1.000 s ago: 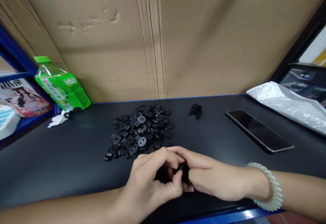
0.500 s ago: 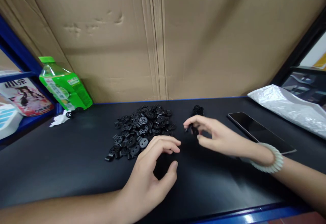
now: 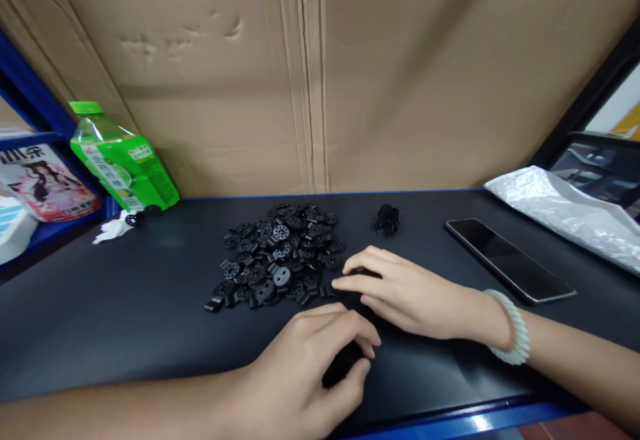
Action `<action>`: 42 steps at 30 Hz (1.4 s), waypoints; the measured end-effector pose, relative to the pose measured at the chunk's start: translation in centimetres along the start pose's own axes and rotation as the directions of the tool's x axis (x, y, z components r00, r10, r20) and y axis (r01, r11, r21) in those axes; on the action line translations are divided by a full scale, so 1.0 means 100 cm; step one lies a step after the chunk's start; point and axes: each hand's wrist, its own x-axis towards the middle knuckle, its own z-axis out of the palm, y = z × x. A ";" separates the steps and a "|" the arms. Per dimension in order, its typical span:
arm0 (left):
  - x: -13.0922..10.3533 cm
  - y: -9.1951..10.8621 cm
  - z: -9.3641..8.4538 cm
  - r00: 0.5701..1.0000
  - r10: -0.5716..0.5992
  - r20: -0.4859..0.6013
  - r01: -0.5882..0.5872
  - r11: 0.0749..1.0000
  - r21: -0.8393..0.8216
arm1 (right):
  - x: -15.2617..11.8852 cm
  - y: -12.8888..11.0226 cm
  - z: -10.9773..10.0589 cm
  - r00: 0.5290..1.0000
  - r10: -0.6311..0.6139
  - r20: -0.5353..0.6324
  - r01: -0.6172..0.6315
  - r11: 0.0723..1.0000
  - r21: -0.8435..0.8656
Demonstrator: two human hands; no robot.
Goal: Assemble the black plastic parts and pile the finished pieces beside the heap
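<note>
A heap of small black round plastic parts (image 3: 280, 253) lies on the black tabletop (image 3: 125, 320). My right hand (image 3: 400, 290), with a pale beaded bracelet (image 3: 515, 333) at the wrist, is at the heap's right edge, its fingers apart and nothing seen in them. Nearer the front, my left hand (image 3: 325, 367) is curled with a gap between thumb and fingers, and nothing shows in it. A smaller cluster of black parts (image 3: 387, 219) sits behind my right hand.
On the right lie a dark phone (image 3: 510, 260) and a silvery plastic bag (image 3: 565, 213). At the left a green bottle (image 3: 125, 167) leans beside a printed packet (image 3: 47, 187), with a crumpled white tissue (image 3: 114, 228) in front. Cardboard (image 3: 425, 80) stands behind.
My right hand has left the small cluster and come forward and left to the heap; the dark piece in its fingers is no longer there. My left hand has moved right and nearer the front.
</note>
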 end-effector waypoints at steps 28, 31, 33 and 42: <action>0.007 -0.010 0.000 0.895 -0.371 -0.248 0.218 0.848 -0.482 | -0.003 -0.019 0.000 0.932 0.113 -0.345 0.015 0.938 0.347; 0.007 -0.011 0.000 0.887 -0.378 -0.265 0.215 0.846 -0.488 | -0.003 -0.022 0.002 0.911 0.085 -0.403 0.052 0.947 0.318; 0.007 -0.012 0.000 0.886 -0.400 -0.237 0.230 0.820 -0.524 | -0.004 -0.023 0.002 0.910 0.055 -0.410 0.077 0.952 0.297; 0.009 -0.013 -0.001 0.886 -0.426 -0.182 0.211 0.722 -0.659 | -0.005 -0.027 0.000 0.947 0.061 -0.314 0.088 0.894 0.439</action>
